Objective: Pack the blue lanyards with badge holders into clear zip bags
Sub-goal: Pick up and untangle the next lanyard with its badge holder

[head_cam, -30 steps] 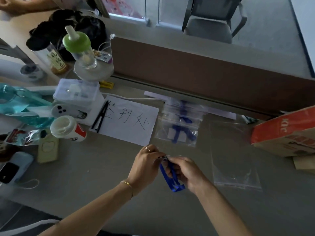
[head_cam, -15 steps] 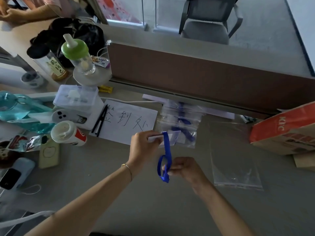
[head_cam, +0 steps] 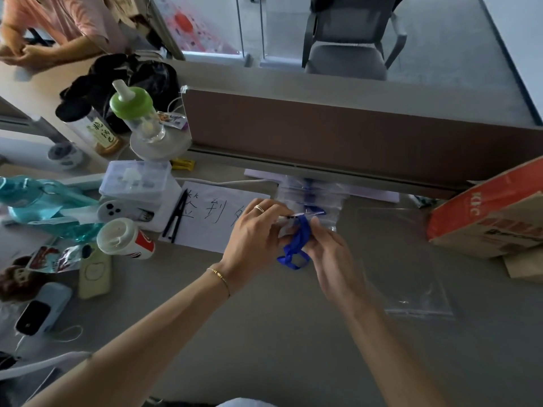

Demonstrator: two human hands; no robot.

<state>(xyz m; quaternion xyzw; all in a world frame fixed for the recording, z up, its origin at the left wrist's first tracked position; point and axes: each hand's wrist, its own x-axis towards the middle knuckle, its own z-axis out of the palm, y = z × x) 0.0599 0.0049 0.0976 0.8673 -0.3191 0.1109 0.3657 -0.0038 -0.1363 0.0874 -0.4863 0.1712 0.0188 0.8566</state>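
A blue lanyard [head_cam: 296,245] hangs in loops between my two hands above the grey desk [head_cam: 264,333]. My left hand [head_cam: 254,236] pinches its top end together with the clear badge holder [head_cam: 305,214]. My right hand [head_cam: 332,257] grips the gathered blue strap from the right. A stack of filled zip bags [head_cam: 320,198] with blue lanyards inside lies just behind my hands. An empty clear zip bag [head_cam: 411,277] lies flat on the desk to the right.
A white paper with handwriting [head_cam: 217,218] lies left of my hands. Cups, bottles, phones and a plastic box [head_cam: 138,183] crowd the left side. An orange cardboard box [head_cam: 487,212] stands at the right. A brown partition [head_cam: 352,136] closes the back. Another person sits far left.
My hands came back together and moved up toward the stack of filled bags. The lanyard, stretched vertically half a second ago, is now bunched into loops between them.
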